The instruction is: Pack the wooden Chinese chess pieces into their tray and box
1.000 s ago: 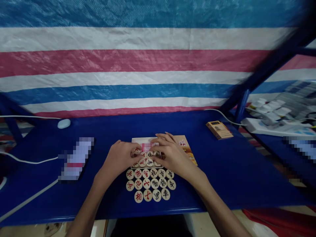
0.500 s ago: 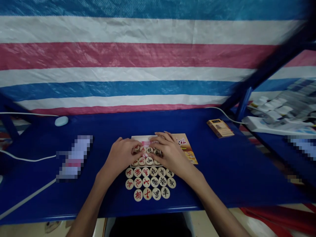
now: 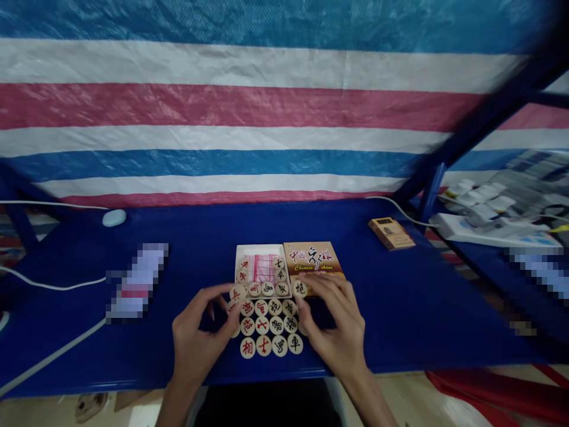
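Observation:
My left hand (image 3: 202,329) pinches a Chinese chess piece with a red character (image 3: 237,293) between thumb and fingers, at the near left corner of the open white box (image 3: 240,249). Between the thumb and fingers of my right hand (image 3: 335,314) is a Chinese chess piece with a black character (image 3: 300,289), just off the box's near right corner. Inside the box, pieces line the left, right and near sides around a folded pink-lined sheet (image 3: 263,268). Rows of red and black pieces (image 3: 264,346) lie in front; my hands hide some outer ones.
The brown Chinese chess lid (image 3: 332,252) lies against the box's right side. A phone (image 3: 140,284) and a pale oval object (image 3: 114,218) are at left. A small tan box (image 3: 392,233) lies at right, near a white power strip (image 3: 493,231).
Both hands have drawn back from inside the box towards me and apart, each carrying out one piece. The box's inside and the lid show more fully.

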{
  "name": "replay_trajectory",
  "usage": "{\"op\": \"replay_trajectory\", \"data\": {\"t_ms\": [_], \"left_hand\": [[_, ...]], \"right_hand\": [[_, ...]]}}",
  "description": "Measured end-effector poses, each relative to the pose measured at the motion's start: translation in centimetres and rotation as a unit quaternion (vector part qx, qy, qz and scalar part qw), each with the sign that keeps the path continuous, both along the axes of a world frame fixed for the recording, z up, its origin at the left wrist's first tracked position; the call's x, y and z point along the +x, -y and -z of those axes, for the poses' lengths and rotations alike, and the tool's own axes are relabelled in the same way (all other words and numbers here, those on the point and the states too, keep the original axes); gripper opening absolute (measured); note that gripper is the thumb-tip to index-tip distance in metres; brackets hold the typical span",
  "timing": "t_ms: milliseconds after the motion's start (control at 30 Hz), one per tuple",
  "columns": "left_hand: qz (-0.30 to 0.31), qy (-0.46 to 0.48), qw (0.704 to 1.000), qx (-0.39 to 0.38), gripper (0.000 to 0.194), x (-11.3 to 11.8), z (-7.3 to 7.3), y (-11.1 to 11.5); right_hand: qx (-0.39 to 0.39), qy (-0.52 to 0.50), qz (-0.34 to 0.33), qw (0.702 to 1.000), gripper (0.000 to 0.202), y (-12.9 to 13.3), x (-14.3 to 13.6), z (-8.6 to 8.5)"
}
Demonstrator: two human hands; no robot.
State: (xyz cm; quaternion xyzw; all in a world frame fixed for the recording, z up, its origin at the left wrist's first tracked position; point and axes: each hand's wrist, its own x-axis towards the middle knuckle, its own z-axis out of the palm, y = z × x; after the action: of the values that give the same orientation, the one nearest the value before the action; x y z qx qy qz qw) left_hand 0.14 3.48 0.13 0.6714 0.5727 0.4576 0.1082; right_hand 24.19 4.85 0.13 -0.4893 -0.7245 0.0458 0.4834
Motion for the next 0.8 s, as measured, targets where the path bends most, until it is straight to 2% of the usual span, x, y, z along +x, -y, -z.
{"op": "replay_trajectory", "data": {"t_ms": [133, 233, 333, 567, 800], "left_hand": [[0.034, -0.03, 0.998, 0.045, 0.023, 0.6, 0.5, 1.8], [0.078, -0.076, 0.991, 0.083, 0.03, 1.2, 0.8, 2.0], [0.095, -0.112, 0.985, 0.087, 0.033, 1.6, 1.0, 2.0], [0.093, -0.145, 0.98, 0.098, 0.033, 1.7, 1.2, 2.0], [0.099, -0.098, 0.987, 0.085, 0.033, 1.4, 0.9, 2.1]], "right_hand": [[-0.018, -0.001, -0.038, 0.999, 0.045, 2.3, -0.4, 0.5], [-0.045, 0.003, -0.085, 0.995, 0.047, 2.9, -0.9, 0.5], [-0.049, 0.025, -0.11, 0.992, 0.047, 3.0, -1.1, 0.7], [-0.044, 0.046, -0.11, 0.992, 0.045, 2.8, -0.9, 0.8], [-0.048, 0.049, -0.108, 0.992, 0.048, 2.4, -1.3, 0.6]]}}
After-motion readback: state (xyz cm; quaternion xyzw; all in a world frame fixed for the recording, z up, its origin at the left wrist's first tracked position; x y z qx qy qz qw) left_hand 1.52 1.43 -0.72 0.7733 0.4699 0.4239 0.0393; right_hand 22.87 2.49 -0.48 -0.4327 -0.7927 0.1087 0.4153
